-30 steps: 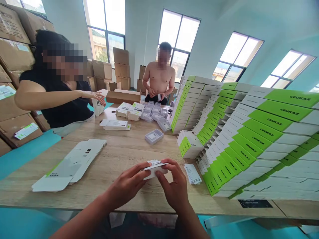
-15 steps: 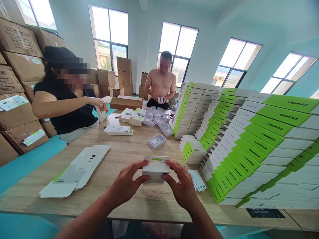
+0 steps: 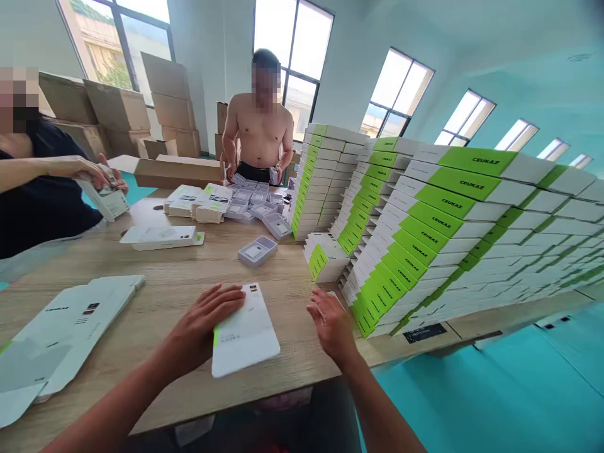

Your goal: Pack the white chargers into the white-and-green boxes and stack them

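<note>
My left hand [image 3: 207, 318] grips a white box [image 3: 248, 333] by its left side, with the fingers laid over the top. The box rests on the table with a long flap pointing toward me. My right hand [image 3: 331, 324] is apart from the box, over the spot beside the stacked cartons, with its fingers loosely spread. Under it a bit of a white paper leaflet [image 3: 334, 297] shows; the hand hides most of it. A small group of white and green boxes [image 3: 325, 258] stands just beyond my right hand.
Tall stacks of white and green cartons [image 3: 425, 233] fill the right side. Flat box blanks [image 3: 80, 327] lie at left. Farther off are clear plastic trays [image 3: 257, 250], piled boxes [image 3: 195, 204] and an open brown carton [image 3: 179, 173]. Two co-workers handle items across the table.
The box has turned from upright in both hands to lying on the table under my left hand. My right hand has let go and moved right. The view has swung right.
</note>
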`<state>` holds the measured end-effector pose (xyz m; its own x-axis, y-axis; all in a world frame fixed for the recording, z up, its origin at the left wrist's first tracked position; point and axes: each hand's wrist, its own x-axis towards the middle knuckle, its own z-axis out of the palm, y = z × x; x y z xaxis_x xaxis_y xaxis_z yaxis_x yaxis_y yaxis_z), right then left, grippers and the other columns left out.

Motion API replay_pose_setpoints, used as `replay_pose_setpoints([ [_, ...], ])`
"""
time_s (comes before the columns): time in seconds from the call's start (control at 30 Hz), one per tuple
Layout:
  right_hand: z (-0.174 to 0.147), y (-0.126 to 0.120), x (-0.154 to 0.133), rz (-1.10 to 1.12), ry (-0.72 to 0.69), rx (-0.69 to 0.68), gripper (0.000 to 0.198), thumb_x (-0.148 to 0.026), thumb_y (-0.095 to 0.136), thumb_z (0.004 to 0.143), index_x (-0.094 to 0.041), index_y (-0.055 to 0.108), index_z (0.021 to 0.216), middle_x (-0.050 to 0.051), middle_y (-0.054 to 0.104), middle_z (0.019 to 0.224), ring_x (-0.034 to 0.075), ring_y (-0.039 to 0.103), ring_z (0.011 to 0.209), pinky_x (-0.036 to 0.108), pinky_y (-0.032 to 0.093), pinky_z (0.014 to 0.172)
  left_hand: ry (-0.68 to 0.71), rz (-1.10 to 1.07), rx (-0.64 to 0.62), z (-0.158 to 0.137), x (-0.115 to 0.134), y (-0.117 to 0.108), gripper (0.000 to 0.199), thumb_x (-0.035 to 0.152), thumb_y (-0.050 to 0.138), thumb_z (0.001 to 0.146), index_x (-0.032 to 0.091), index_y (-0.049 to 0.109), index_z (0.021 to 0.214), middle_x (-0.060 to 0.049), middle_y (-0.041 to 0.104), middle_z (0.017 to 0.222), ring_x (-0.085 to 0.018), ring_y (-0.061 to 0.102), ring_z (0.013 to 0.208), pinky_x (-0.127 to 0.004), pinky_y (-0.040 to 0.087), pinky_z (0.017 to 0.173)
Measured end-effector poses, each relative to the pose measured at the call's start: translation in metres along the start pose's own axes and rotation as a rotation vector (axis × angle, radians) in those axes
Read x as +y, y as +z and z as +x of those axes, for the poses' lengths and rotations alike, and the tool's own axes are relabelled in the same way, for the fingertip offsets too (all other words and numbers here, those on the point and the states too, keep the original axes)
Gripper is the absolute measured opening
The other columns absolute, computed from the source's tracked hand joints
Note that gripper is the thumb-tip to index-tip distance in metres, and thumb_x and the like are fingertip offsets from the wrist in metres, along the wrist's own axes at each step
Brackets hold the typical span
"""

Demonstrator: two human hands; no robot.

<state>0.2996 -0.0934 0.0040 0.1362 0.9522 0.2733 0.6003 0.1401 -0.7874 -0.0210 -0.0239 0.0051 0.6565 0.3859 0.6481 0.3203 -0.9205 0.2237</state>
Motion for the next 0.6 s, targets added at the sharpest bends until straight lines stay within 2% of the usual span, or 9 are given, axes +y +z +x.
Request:
replay_pose_setpoints([
  [0.07, 0.002, -0.031, 0.022, -0.097, 0.042, 0.017, 0.028, -0.039, 0.072, 0.084, -0.018, 0.075, 0.101, 0.018, 0.069, 0.131, 0.035, 0.056, 0.131, 0.057, 0.033, 0.117, -0.145, -0.064, 0.084, -0.001, -0.015, 0.002, 0.046, 0.021, 0.056, 0.094, 0.026, 0.053, 0.14, -0.014, 0.064, 0.14, -0.03, 0.061, 0.131, -0.045, 0.051, 0.108],
  [0.17, 0.006, -0.057, 0.038, -0.213, 0.097, -0.014, 0.024, -0.032, 0.078, 0.075, -0.018, 0.077, 0.094, 0.017, 0.075, 0.114, 0.036, 0.064, 0.116, 0.053, 0.041, 0.109, -0.286, -0.043, 0.175, -0.001, -0.029, 0.006, 0.044, 0.025, 0.058, 0.093, 0.027, 0.056, 0.137, -0.013, 0.067, 0.137, -0.03, 0.064, 0.126, -0.046, 0.052, 0.107],
  [0.27, 0.009, -0.054, 0.041, -0.28, 0.144, -0.047, 0.014, -0.028, 0.078, 0.071, -0.02, 0.076, 0.083, 0.01, 0.078, 0.095, 0.03, 0.068, 0.096, 0.043, 0.05, 0.095, -0.329, -0.009, 0.239, -0.002, -0.034, 0.012, 0.043, 0.024, 0.059, 0.093, 0.027, 0.058, 0.135, -0.011, 0.068, 0.136, -0.03, 0.064, 0.125, -0.049, 0.049, 0.11],
  [0.37, 0.011, -0.049, 0.041, -0.295, 0.187, -0.046, 0.009, -0.03, 0.073, 0.074, -0.022, 0.076, 0.078, 0.006, 0.077, 0.086, 0.025, 0.069, 0.083, 0.037, 0.052, 0.084, -0.349, -0.044, 0.253, -0.008, -0.034, 0.016, 0.04, 0.024, 0.06, 0.093, 0.027, 0.059, 0.133, -0.011, 0.068, 0.134, -0.029, 0.066, 0.122, -0.046, 0.052, 0.106],
  [0.47, 0.011, -0.054, 0.038, -0.253, 0.211, -0.022, 0.021, -0.041, 0.067, 0.079, -0.022, 0.076, 0.077, 0.007, 0.078, 0.085, 0.026, 0.07, 0.081, 0.037, 0.053, 0.079, -0.381, -0.104, 0.269, -0.014, -0.033, 0.015, 0.038, 0.026, 0.063, 0.092, 0.026, 0.061, 0.13, -0.01, 0.069, 0.132, -0.029, 0.067, 0.12, -0.045, 0.054, 0.104],
  [0.53, 0.008, -0.056, 0.029, -0.203, 0.208, 0.019, 0.034, -0.051, 0.061, 0.084, -0.021, 0.076, 0.086, 0.01, 0.078, 0.092, 0.028, 0.071, 0.086, 0.038, 0.055, 0.077, -0.403, -0.132, 0.29, -0.015, -0.032, 0.014, 0.036, 0.026, 0.064, 0.092, 0.025, 0.062, 0.128, -0.01, 0.07, 0.131, -0.029, 0.067, 0.12, -0.045, 0.054, 0.104],
  [0.6, 0.004, -0.05, 0.01, -0.138, 0.191, 0.051, 0.047, -0.06, 0.051, 0.091, -0.019, 0.074, 0.097, 0.01, 0.077, 0.091, 0.025, 0.07, 0.079, 0.035, 0.055, 0.068, -0.426, -0.149, 0.32, -0.013, -0.031, 0.013, 0.035, 0.025, 0.064, 0.092, 0.025, 0.064, 0.126, -0.01, 0.071, 0.129, -0.029, 0.067, 0.12, -0.046, 0.054, 0.104],
])
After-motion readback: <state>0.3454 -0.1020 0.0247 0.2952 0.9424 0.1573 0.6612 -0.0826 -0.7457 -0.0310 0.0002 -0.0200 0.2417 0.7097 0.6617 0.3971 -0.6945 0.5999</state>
